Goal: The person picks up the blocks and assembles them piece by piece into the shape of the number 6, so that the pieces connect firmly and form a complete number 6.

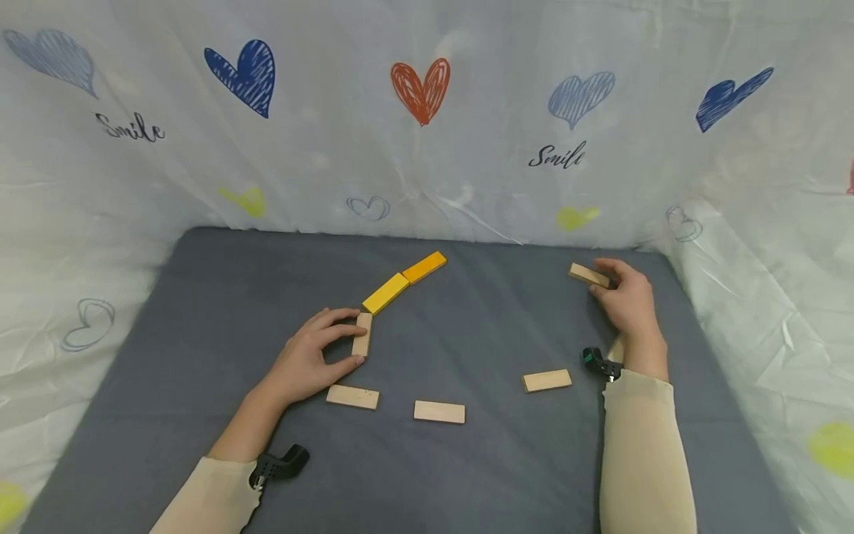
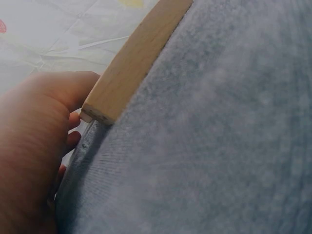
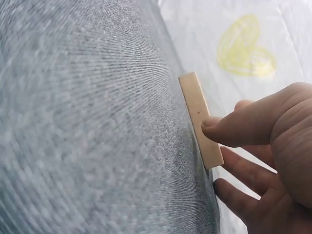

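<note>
Near the middle of the table, my left hand [image 1: 313, 360] holds a plain wooden block [image 1: 362, 335], thumb at its near end and fingers at its far end and top. This block stands in line with a yellow block [image 1: 385, 294] and an orange block [image 1: 424, 268]. In the left wrist view, a large plain block [image 2: 134, 63] partly hides the left thumb [image 2: 73, 85]. At the far right, my right hand [image 1: 627, 300] pinches another plain wooden block [image 1: 588, 275] between thumb and fingers. The right wrist view shows the thumb [image 3: 239, 130] across this block's face [image 3: 195, 100].
Plain blocks lie on the grey cloth [image 1: 480, 475]: one [image 1: 352, 397] just below the left hand, one [image 1: 439, 412] in the front middle, one [image 1: 547, 380] to the right. The right wrist partly covers another [image 1: 617, 348]. A heart-printed curtain [image 1: 480, 170] borders the table.
</note>
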Available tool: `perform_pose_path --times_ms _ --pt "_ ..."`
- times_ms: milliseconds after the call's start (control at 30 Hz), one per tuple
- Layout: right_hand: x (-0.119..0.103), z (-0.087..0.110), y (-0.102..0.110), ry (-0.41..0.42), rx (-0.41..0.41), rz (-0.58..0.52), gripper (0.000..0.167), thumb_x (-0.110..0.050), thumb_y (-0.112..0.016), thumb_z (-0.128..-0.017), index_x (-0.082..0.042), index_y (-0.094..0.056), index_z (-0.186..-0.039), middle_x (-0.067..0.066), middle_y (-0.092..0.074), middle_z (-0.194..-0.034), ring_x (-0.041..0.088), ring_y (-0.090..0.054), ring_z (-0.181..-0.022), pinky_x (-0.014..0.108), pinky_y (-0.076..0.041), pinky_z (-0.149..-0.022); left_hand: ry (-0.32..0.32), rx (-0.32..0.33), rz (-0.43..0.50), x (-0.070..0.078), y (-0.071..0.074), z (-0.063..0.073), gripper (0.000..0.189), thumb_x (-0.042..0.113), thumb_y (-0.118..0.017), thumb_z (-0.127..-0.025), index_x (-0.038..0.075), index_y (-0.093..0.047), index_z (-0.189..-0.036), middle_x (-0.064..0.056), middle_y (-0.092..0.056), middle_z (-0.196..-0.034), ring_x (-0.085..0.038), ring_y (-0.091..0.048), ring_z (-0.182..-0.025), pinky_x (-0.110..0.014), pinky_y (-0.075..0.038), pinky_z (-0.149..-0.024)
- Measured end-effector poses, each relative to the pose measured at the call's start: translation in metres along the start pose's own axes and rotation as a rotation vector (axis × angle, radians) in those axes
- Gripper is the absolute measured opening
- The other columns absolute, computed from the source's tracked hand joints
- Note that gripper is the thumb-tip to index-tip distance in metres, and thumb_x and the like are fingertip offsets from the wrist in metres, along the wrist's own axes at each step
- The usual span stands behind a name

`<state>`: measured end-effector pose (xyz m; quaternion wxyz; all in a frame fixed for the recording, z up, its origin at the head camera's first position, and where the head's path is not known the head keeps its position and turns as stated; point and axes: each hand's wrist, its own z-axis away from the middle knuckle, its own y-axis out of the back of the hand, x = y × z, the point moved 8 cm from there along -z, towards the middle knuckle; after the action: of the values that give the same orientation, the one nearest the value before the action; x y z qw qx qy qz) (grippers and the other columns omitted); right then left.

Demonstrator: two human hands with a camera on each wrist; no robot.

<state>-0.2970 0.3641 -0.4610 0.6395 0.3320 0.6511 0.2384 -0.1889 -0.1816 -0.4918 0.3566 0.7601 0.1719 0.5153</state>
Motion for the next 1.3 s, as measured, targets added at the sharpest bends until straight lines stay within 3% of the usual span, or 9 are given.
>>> perform_pose_path --times_ms 267,467,667,967,1300 --pt "0.004 0.002 -0.002 0.026 0.047 0.032 0.039 -0.006 -0.069 -0.107 0.002 -0.066 -0.145 0.028 -0.066 -0.144 0.047 -0.06 -0.132 0.063 -0.049 -0.111 0.006 -0.006 -0.007 0.001 0.001 0.002 0.046 0.029 -0.092 -0.092 0.022 -0.078 -0.136 -0.001 -0.055 -0.16 -0.044 -0.037 -0.158 -0.072 -0.032 -0.127" --pt "0.007 0.005 -0.005 -0.002 0.06 0.037 0.039 -0.001 -0.068 -0.105 0.003 -0.067 -0.143 0.027 -0.067 -0.143 0.047 -0.058 -0.136 0.066 -0.046 -0.116 0.004 -0.009 0.004 0.0 0.0 0.006 0.047 0.028 -0.093 -0.092 0.021 -0.078 -0.136 -0.001 -0.055 -0.16 -0.042 -0.037 -0.158 -0.068 -0.03 -0.13" --pt "0.006 0.003 -0.001 0.004 0.091 0.039 0.037 0.003 -0.069 -0.104 0.004 -0.069 -0.141 0.027 -0.068 -0.139 0.047 -0.06 -0.132 0.064 -0.049 -0.112 0.002 -0.004 0.003 0.0 0.0 0.003 0.047 0.028 -0.092 -0.092 0.021 -0.078 -0.136 -0.001 -0.055 -0.16 -0.042 -0.037 -0.158 -0.068 -0.031 -0.129" --pt "-0.01 -0.001 -0.004 0.046 0.092 0.046 0.035 0.006 -0.068 -0.104 0.004 -0.07 -0.139 0.026 -0.07 -0.137 0.044 -0.063 -0.124 0.061 -0.051 -0.107 -0.01 0.009 -0.003 0.0 0.0 0.002 0.046 0.028 -0.093 -0.092 0.021 -0.078 -0.135 -0.003 -0.056 -0.16 -0.043 -0.04 -0.157 -0.069 -0.031 -0.129" --pt "-0.04 -0.002 -0.011 0.117 0.053 0.064 0.035 0.002 -0.069 -0.105 0.001 -0.071 -0.14 0.025 -0.07 -0.138 0.046 -0.062 -0.13 0.064 -0.051 -0.111 -0.007 0.007 -0.008 0.0 0.0 0.0 0.047 0.028 -0.093 -0.091 0.02 -0.078 -0.135 -0.003 -0.056 -0.159 -0.039 -0.042 -0.156 -0.066 -0.03 -0.131"
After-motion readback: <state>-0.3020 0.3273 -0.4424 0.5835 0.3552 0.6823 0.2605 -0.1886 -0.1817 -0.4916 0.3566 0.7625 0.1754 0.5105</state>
